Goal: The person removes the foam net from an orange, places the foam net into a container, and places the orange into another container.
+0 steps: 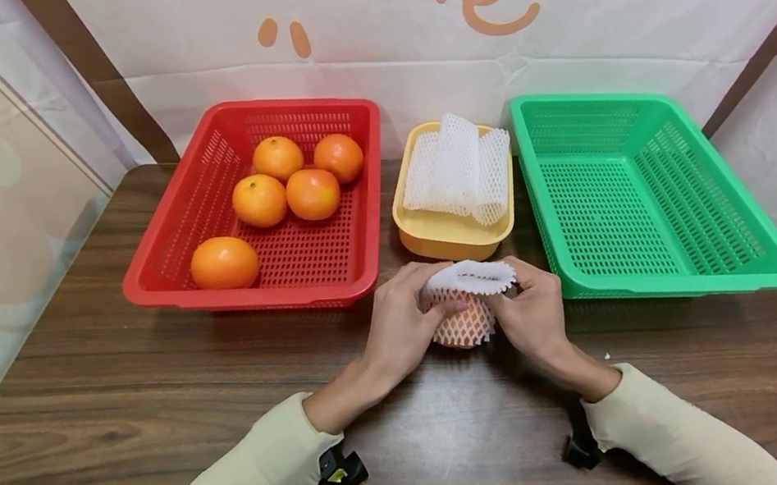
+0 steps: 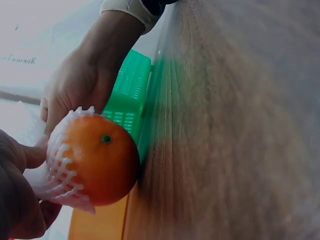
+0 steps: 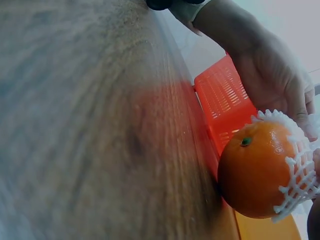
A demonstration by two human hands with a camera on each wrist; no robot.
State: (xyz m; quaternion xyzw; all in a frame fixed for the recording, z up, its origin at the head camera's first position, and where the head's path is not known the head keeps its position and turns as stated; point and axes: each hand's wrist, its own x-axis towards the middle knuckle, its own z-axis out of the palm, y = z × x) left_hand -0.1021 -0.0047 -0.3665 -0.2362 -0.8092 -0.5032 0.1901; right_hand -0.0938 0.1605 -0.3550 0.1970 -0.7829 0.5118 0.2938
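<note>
An orange (image 2: 107, 160) sits partly inside a white foam net sleeve (image 1: 471, 274), its stem end bare in both wrist views. My left hand (image 1: 403, 323) grips the sleeve from the left, thumb against the netted side of the fruit. From the other side my right hand (image 1: 533, 307) pinches the sleeve's upper edge. The sleeve's scalloped mouth gapes at the top between both hands. Fruit and hands are just in front of the yellow basin (image 1: 456, 243), close over the table.
More foam net sleeves (image 1: 456, 171) lie in the yellow basin. To the left, a red basket (image 1: 261, 293) holds several oranges (image 1: 259, 201). A green basket (image 1: 678, 285) stands at the right. All rest on a brown wooden table (image 1: 160, 424) against a printed cloth backdrop (image 1: 399, 50).
</note>
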